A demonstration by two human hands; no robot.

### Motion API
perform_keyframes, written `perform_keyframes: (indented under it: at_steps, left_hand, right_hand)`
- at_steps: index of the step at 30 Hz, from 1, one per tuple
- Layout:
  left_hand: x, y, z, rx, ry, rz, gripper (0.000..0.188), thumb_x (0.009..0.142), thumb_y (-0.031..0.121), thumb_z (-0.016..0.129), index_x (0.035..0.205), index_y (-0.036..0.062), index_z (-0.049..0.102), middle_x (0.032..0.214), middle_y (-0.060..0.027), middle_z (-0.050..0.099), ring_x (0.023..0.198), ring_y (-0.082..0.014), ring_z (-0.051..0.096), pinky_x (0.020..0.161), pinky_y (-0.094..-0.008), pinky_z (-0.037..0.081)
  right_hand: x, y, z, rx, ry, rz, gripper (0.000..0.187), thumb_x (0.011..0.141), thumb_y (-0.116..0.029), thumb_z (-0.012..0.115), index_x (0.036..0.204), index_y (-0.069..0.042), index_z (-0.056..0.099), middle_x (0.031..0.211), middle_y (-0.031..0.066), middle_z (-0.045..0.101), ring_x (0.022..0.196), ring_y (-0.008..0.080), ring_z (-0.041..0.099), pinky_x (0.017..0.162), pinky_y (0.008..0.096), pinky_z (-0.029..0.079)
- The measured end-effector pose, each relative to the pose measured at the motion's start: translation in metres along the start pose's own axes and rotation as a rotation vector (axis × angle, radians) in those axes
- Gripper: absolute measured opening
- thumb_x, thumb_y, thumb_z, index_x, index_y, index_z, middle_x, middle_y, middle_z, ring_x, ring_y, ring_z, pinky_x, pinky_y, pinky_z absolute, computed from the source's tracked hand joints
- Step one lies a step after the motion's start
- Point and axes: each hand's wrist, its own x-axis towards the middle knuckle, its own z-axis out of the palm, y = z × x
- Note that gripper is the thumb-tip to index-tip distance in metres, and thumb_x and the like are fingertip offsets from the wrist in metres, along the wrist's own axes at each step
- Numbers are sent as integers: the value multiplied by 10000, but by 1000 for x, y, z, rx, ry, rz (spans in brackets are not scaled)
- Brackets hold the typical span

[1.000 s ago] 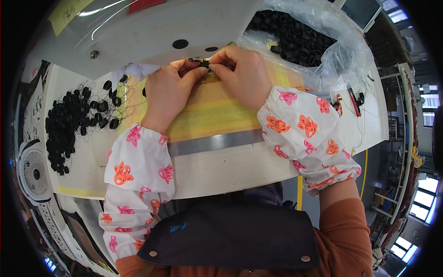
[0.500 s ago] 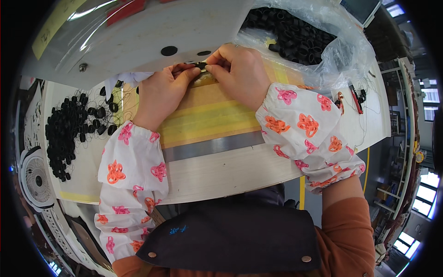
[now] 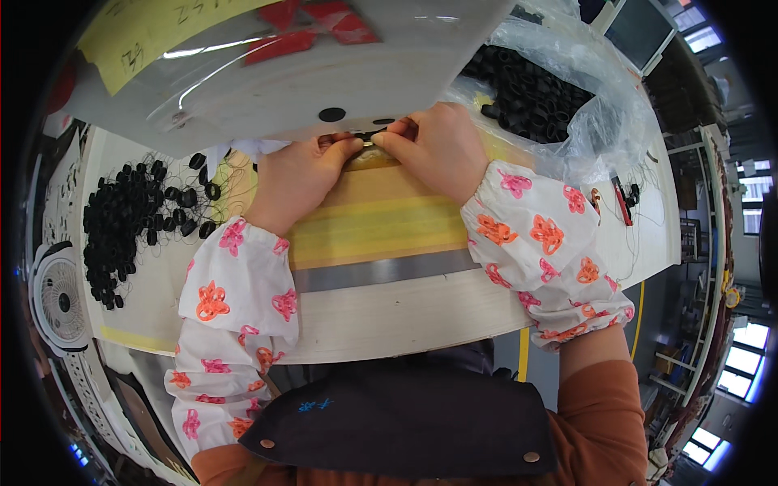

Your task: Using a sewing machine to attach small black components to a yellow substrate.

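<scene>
Under the grey-white sewing machine head (image 3: 275,89), my left hand (image 3: 297,178) and my right hand (image 3: 442,152) meet with fingertips close together. Both are closed, thumb against fingers, on a small black piece (image 3: 369,135). It looks like one of the black loops around, but fingers and machine hide most of it. A metal part glints just below the fingertips. Beyond my left wrist, to the left, lies a pile of black loops (image 3: 113,231) with loose threads. Past my right hand, an open clear plastic bag (image 3: 604,121) holds many black loops (image 3: 539,97).
Yellow tape (image 3: 381,223) and a grey metal strip (image 3: 389,269) cross the pale table (image 3: 405,312) below my hands. Red-handled thread snips (image 3: 623,202) lie at the right among threads. A white fan (image 3: 63,301) stands past the left edge. The machine head overhangs my fingers.
The whole view has shifted, showing more of the machine head and its red emblem. Both hands keep their pinch on the black piece at the same spot under the machine.
</scene>
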Motion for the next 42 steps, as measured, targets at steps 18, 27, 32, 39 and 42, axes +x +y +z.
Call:
perform_keyframes:
  at_steps: [18,27,32,39,42]
  left_hand:
    - [3,9,0,-77,-21,-125,300,745,351,607,818,61,634,656,-21,625,581,-122,579,553,-236,425]
    - [-22,4,1,20,211,175,168,807,165,545,879,32,618,589,-102,562,492,-183,532,485,-287,402]
    - [-46,11,10,-60,65,471,191,799,45,511,964,22,605,600,-145,538,492,-215,534,485,-292,400]
    - [-47,15,2,-121,14,346,175,822,48,507,959,7,608,621,-99,561,517,-142,506,501,-265,387]
    - [-34,7,-9,-90,74,246,173,855,90,481,933,2,607,756,-94,601,634,-115,526,582,-254,403]
  right_hand:
    - [0,7,-1,-2,7,23,196,666,-160,663,636,-4,549,581,104,572,516,227,557,493,311,432]
    - [-6,8,16,19,134,9,227,650,-220,682,659,-23,569,586,108,576,550,263,577,510,339,450]
    - [-20,-4,3,171,-17,79,213,692,-187,666,720,5,578,600,100,590,511,193,587,501,293,465]
    - [-26,-4,8,539,-132,193,177,712,-131,634,773,20,567,646,116,591,514,158,589,517,278,474]
    - [-46,-11,12,343,-40,-24,156,693,-92,612,802,5,559,666,121,588,565,224,593,542,313,473]
